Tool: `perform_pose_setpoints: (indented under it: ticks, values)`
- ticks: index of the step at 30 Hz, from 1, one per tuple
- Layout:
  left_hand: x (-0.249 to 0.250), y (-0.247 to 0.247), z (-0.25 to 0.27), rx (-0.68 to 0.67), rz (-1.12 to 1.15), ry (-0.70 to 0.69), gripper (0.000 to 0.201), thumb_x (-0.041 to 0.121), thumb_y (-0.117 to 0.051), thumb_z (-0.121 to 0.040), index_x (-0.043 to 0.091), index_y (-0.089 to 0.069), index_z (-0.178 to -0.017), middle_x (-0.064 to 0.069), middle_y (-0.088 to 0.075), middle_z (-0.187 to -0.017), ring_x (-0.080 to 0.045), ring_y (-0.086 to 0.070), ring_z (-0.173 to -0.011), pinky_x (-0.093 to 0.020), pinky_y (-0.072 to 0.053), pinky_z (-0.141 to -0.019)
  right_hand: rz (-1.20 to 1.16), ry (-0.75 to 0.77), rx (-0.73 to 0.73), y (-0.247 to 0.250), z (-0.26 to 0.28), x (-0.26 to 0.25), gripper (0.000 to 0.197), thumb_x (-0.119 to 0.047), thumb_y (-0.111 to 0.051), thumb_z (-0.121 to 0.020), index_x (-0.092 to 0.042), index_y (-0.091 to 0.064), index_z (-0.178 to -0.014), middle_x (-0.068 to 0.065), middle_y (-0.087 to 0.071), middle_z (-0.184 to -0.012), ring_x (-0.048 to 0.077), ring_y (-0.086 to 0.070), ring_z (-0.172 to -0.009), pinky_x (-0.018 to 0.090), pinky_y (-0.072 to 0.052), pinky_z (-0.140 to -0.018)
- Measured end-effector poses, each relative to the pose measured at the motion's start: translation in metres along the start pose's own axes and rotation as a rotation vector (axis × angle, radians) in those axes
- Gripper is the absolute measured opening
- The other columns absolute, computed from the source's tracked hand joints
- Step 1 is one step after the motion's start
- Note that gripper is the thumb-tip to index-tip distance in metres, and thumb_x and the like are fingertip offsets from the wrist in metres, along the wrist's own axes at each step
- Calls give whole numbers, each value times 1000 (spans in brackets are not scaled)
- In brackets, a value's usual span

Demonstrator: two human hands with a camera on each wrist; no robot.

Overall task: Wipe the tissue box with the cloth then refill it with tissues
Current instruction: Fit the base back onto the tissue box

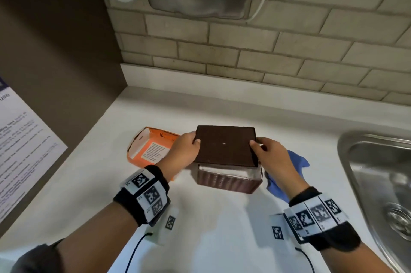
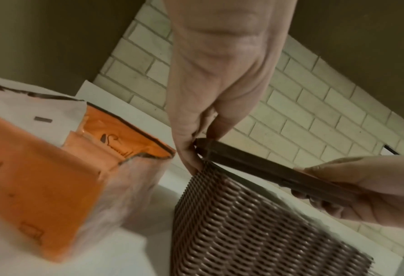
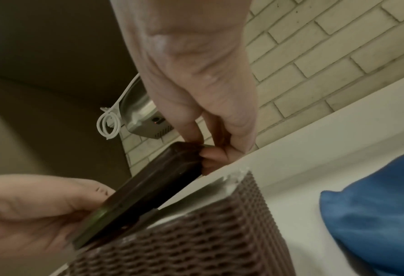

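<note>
- Progress first: judging by how things lie, the wiping looks finished and the refill nearly so. The blue cloth lies let go on the white counter, just right of the tissue box, and white tissues already show under the raised lid. What seems left is seating the lid squarely and, if the opening is in it, drawing a first tissue through; no slot can be made out on the lid from here.
- Steel sink, set into the counter at the far right: only a drain shows in the part of the basin in view.
- Tissue box, brown with a woven-look wall, standing on the counter between the orange pack and the cloth: it holds a white stack close to its rim.
- Orange tissue pack, torn open and lying just left of the box: its inside looks white and hollow, so I judge it emptied, though its far end is hidden.
- Lid, a flat dark brown panel held tilted above the box, near edge lifted and apart from the rim.
- Left hand pinches the lid's left edge between thumb and fingers.
- Right hand pinches the lid's right edge the same way.
</note>
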State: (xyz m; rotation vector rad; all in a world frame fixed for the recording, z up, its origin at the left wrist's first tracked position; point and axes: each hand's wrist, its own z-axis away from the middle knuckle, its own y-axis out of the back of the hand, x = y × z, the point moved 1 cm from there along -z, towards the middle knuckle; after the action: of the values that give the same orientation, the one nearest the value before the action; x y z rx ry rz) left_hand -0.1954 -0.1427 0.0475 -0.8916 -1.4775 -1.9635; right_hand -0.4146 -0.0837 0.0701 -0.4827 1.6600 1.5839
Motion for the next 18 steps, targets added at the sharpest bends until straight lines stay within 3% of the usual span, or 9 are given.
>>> perform_pose_setpoints:
  ticks: [2, 5, 8, 10, 15, 18]
  values:
    - [1, -7, 1, -15, -60, -13, 30, 13, -41, -103, 6, -60, -124, -14, -68, -116, -29, -64, -107, -28, -45, -80, -9, -5, 14, 4, 7, 6, 32, -29, -50, -98, -7, -66, -115, 6, -70, -92, 18, -62, -77, 24, -44, -64]
    - [6, -12, 4, -20, -156, -26, 37, 16, -40, -103, 5, -52, -136, -17, -63, -128, -33, -58, -119, -38, -47, -95, 52, 8, 46, 6, 10, 13, 30, -26, -51, -98, -6, -66, -115, 10, -71, -100, 16, -59, -79, 22, -41, -65]
    - [10, -13, 9, -26, -190, -36, 41, 17, -39, -104, 5, -45, -143, -18, -62, -131, -33, -58, -120, -42, -48, -99, 100, -16, 28, 3, 13, 18, 30, -24, -49, -99, -7, -63, -118, 9, -71, -104, 16, -58, -73, 12, -37, -51]
    - [13, -13, 12, -27, -202, -37, 42, 18, -39, -105, 4, -42, -144, -17, -63, -128, -32, -60, -117, -40, -50, -97, 102, -35, 12, 2, 15, 20, 29, -24, -48, -99, -7, -63, -119, 6, -69, -97, 18, -59, -70, 12, -38, -48]
    - [22, -11, 16, -36, -224, -59, 43, 19, -39, -105, 5, -39, -146, -16, -65, -122, -29, -63, -110, -31, -49, -85, 131, -57, 25, 5, 18, 22, 27, -21, -47, -100, -6, -64, -114, 5, -62, -84, 21, -59, -76, 27, -43, -68]
    - [22, -11, 18, -59, -224, -61, 46, 18, -39, -105, 6, -36, -150, -15, -65, -124, -28, -63, -111, -35, -52, -91, 153, -68, 14, 3, 19, 24, 26, -21, -46, -100, -7, -64, -113, 4, -60, -83, 19, -57, -77, 26, -41, -70]
